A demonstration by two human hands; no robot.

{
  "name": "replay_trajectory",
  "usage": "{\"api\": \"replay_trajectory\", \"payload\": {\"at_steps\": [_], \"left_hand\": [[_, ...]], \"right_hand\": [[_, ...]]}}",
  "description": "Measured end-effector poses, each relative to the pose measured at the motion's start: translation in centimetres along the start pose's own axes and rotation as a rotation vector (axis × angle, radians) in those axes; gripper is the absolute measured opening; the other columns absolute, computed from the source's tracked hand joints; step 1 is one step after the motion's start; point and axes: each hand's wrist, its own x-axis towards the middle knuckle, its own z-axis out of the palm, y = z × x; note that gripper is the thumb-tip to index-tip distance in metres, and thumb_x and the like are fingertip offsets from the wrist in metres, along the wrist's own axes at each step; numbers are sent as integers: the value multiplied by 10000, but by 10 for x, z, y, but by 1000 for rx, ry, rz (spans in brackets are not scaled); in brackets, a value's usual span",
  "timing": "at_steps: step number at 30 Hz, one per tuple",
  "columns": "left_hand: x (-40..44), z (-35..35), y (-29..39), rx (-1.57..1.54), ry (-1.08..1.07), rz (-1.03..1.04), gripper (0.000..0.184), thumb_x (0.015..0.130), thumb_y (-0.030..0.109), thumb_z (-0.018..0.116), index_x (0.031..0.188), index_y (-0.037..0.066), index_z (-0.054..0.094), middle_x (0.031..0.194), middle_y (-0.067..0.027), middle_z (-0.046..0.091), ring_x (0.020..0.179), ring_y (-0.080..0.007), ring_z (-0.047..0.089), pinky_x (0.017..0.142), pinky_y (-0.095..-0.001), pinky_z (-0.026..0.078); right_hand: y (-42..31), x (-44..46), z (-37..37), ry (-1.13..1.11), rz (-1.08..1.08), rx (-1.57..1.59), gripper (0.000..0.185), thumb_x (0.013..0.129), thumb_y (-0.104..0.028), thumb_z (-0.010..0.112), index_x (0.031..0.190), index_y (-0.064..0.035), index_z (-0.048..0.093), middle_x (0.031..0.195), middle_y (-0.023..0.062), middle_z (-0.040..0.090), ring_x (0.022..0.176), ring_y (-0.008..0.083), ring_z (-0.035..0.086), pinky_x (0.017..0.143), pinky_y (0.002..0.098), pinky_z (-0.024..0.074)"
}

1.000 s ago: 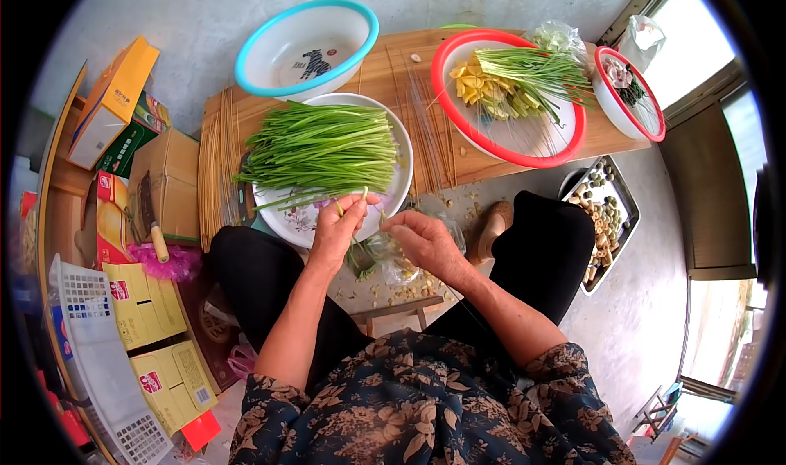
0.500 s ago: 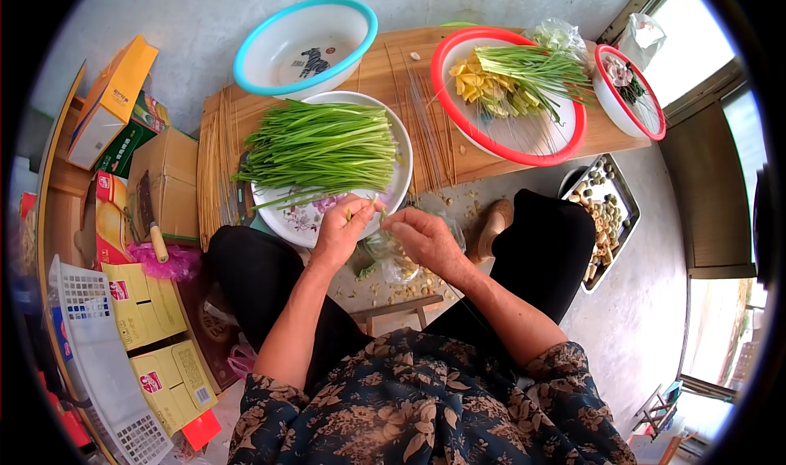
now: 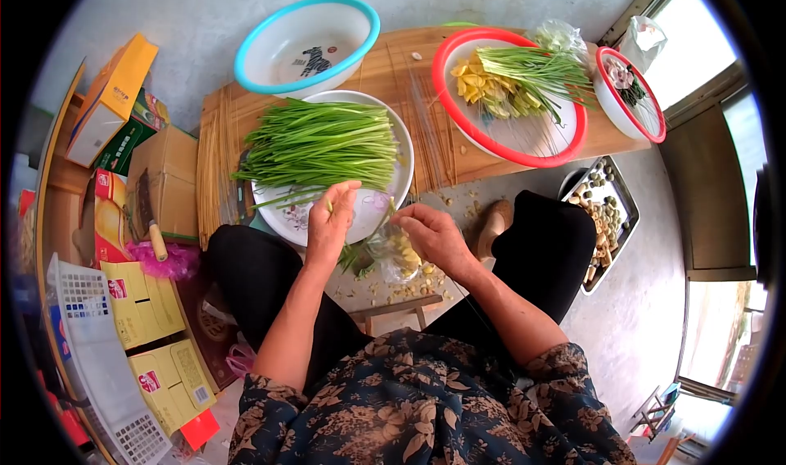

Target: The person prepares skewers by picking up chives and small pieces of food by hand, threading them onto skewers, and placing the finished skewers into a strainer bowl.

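Note:
Long green stalks point(image 3: 323, 147) lie in a heap on a white plate point(image 3: 401, 170) at the edge of the wooden table. My left hand point(image 3: 332, 223) is over the plate's near rim, its fingers curled round a small piece of green stalk. To its right, my right hand point(image 3: 432, 234) pinches a thin green stalk point(image 3: 391, 209) between thumb and fingertips. The two hands are apart. Below them a clear plastic bag point(image 3: 397, 256) with yellowish bits hangs or lies near the floor; its support is hidden.
A blue-rimmed basin point(image 3: 372, 31) stands behind the plate. Skewers point(image 3: 214, 170) lie at the table's left. A red-rimmed basin point(image 3: 580, 137) holds yellow slices and greens; a smaller one point(image 3: 603, 97) is beside it. A metal tray point(image 3: 626, 211) sits lower right. Boxes point(image 3: 168, 178) stand left.
My hands have moved apart. My left hand has shifted left and turned, its fingers now pointing up more; my right hand has moved slightly right, drawing the thin stalk with it.

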Motion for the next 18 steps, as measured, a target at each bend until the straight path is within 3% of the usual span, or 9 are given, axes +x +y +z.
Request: {"api": "replay_trajectory", "payload": {"at_steps": [1,4,5,9,11,14,18], "left_hand": [[-2,-1,5,-57,-57,-10,492,971,407,482,1260,10,516,748,30,486,584,-36,357,515,-196,283],[0,-2,1,-280,-160,-19,594,967,467,454,1349,14,419,844,-2,502,596,-51,373,517,-204,292],[0,-1,1,-287,-169,-25,549,980,465,419,1305,22,439,921,-24,502,617,-56,398,526,-204,306],[3,1,-10,-265,-163,25,403,998,394,417,1182,43,487,879,-6,509,618,-69,407,545,-208,310],[6,-3,-16,-313,-134,-36,213,979,267,495,1033,64,529,848,-1,528,628,-72,439,558,-209,327],[7,-4,-18,-368,-108,-75,149,937,175,564,1014,48,560,819,3,544,632,-78,460,568,-213,344],[5,-2,-20,-355,-83,-84,163,931,166,573,1011,25,578,817,-2,552,644,-83,479,578,-219,367]], "right_hand": [[-4,-2,0,-4,34,24,182,949,-157,523,987,-16,632,621,-71,468,513,18,376,462,185,289],[-10,-5,1,-23,55,33,180,953,-153,517,1000,-19,626,598,-77,445,498,17,362,454,184,271],[-9,-5,1,-21,56,31,180,953,-153,517,1000,-19,626,598,-77,445,498,17,362,454,184,271],[-9,-5,0,-35,59,58,177,957,-140,505,1009,-17,621,574,-78,426,477,14,350,442,184,254],[-10,-7,0,-43,62,68,177,958,-136,501,1011,-16,619,569,-76,425,471,14,349,439,183,251],[-12,-8,2,-65,66,74,177,958,-140,505,1014,-15,617,557,-73,417,461,17,344,434,185,252],[-10,-9,5,-86,49,15,177,962,-162,513,1015,-26,614,562,-57,423,462,34,365,433,205,286]]}}
